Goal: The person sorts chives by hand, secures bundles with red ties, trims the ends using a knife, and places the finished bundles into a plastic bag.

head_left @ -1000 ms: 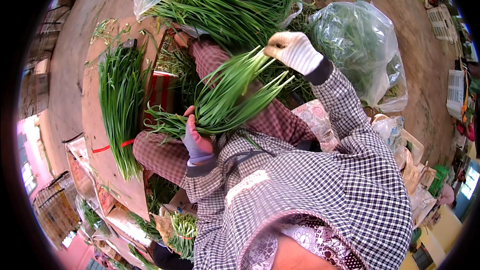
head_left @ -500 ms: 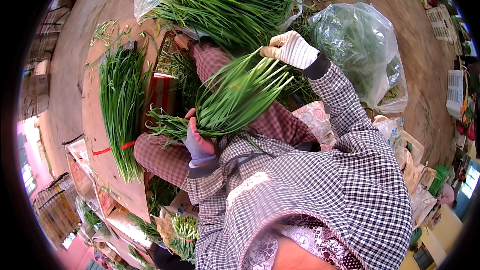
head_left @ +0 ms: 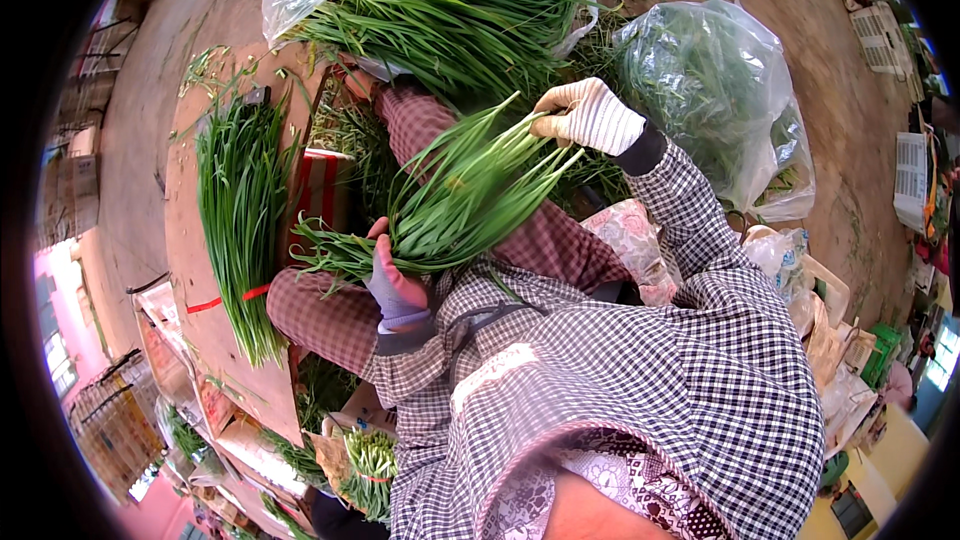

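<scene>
My left hand [head_left: 396, 285], in a grey and pink glove, is closed around the leafy part of a bunch of garlic chives [head_left: 470, 200] above my lap. My right hand [head_left: 590, 116], in a white striped glove, pinches pale stem ends at the bunch's upper right. Some stems stick out loose below its fingers, and the bunch's middle is blurred. Left of my knee, another pile of chives [head_left: 240, 220] lies on a wooden board [head_left: 225, 385], with a red tie strip [head_left: 228, 299] beneath its lower part.
A large heap of chives [head_left: 450, 10] in clear plastic lies ahead. Right of it stands a clear bag [head_left: 712, 100] of green trimmings. A red-striped box [head_left: 322, 185] is beside the board, and a tied bundle [head_left: 370, 465] sits at the lower left. Crates [head_left: 910, 172] line the far right.
My right hand has shifted slightly right and down with the stem ends. My left hand keeps its hold in nearly the same place.
</scene>
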Demonstrator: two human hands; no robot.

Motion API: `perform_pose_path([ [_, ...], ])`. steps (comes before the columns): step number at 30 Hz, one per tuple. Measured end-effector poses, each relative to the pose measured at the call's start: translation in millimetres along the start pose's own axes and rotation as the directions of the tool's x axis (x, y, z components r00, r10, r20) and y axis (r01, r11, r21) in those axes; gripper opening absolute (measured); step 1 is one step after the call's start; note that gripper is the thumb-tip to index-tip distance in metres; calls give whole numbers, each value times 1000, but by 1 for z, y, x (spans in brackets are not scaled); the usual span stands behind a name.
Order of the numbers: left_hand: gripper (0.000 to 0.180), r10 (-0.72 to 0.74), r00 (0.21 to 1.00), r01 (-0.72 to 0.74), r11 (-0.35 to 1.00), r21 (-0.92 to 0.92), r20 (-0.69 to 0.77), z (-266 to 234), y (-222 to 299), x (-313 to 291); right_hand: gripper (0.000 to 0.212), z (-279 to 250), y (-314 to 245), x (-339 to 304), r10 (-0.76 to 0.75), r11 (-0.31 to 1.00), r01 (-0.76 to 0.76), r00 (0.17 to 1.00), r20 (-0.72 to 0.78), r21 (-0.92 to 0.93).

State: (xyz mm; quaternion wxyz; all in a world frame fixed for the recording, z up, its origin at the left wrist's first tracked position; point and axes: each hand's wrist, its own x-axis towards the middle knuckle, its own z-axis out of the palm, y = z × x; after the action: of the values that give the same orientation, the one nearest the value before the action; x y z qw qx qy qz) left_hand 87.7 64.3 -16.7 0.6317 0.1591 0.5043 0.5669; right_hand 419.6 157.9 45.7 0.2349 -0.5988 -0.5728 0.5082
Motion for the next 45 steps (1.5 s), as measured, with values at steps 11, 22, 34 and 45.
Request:
perform_pose_path([
  [11, 36, -1, 998, 0, 1000, 15, 65, -14, -8, 4, 22, 20, 13, -9, 146, 960, -136, 989, -25, 243],
  [22, 28, 31, 999, -32, 999, -23, -43, -2, -3, 2, 19, 33, -15, -18, -34, 818, 189, 959, -281, 544],
  [34, 28, 27, 999, -28, 1000, -12, -24, 0, -3, -1, 20, 35, -10, -21, 93, 829, 120, 933, -347, 546],
  [45, 34, -10, 999, 7, 999, 52, 49, -13, -10, 5, 21, 18, 0, -29, -67, 939, 97, 993, -100, 331],
])
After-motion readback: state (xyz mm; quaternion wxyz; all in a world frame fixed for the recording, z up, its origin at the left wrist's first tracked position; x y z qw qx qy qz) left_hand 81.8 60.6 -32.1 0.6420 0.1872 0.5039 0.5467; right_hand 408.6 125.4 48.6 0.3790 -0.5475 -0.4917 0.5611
